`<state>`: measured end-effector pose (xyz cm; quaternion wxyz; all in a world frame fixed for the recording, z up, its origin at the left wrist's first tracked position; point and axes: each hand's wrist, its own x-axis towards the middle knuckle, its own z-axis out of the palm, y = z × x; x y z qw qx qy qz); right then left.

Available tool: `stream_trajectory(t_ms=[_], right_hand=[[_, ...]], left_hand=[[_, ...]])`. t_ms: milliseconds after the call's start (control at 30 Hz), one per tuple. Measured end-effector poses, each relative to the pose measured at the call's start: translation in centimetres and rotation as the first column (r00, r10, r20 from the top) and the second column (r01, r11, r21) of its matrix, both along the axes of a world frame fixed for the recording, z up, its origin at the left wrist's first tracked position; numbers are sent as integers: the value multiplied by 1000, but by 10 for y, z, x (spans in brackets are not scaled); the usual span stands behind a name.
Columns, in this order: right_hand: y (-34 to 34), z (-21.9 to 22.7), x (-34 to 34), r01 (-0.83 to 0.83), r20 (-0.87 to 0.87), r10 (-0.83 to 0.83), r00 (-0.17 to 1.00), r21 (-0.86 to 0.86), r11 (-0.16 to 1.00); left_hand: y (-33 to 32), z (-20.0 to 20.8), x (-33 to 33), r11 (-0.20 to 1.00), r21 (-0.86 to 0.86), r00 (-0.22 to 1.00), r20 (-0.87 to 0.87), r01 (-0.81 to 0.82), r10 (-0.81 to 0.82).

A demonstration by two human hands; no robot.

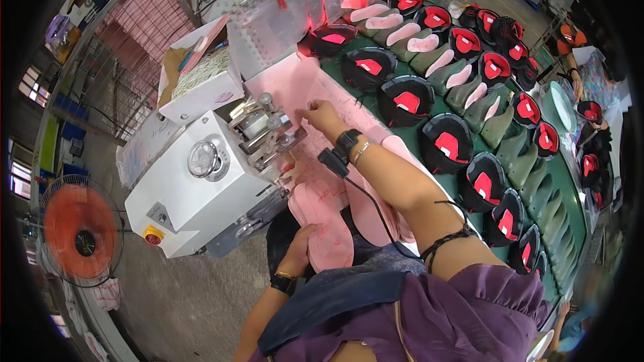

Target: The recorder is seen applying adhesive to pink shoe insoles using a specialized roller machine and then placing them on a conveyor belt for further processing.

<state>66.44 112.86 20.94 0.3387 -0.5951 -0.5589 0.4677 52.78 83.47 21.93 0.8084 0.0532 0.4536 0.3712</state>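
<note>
My left hand [300,251] grips the edge of a pink insole [323,231], its thumb lying on top. The toe end of that insole points toward the front of a white skiving machine [204,191] with a round dial. My right hand [323,119] is raised over the pink-dusted tabletop, just right of the machine's metal rollers [268,117]. Its fingers are drawn together, and whatever they may hold is too small to tell. Beneath my right forearm lie more pink insoles [367,211], partly covered by the arm and a black cable.
Right of me, a green conveyor [463,104] carries black shoe uppers [406,100], green shoe lasts and pink insoles. A white box [201,74] of string stands behind the machine. An orange fan [84,231] is at left. Another person [597,84] works across the conveyor.
</note>
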Motion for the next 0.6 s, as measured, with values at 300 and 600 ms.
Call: stream_trajectory(t_ms=[300, 600], right_hand=[[-58, 67, 173, 482, -342, -407, 847, 174, 859], [-192, 26, 500, 854, 183, -875, 448, 201, 479]], left_hand=[[-2, 6, -5, 570, 539, 670, -742, 620, -28], [14, -21, 16, 1000, 16, 1000, -8, 9, -9]])
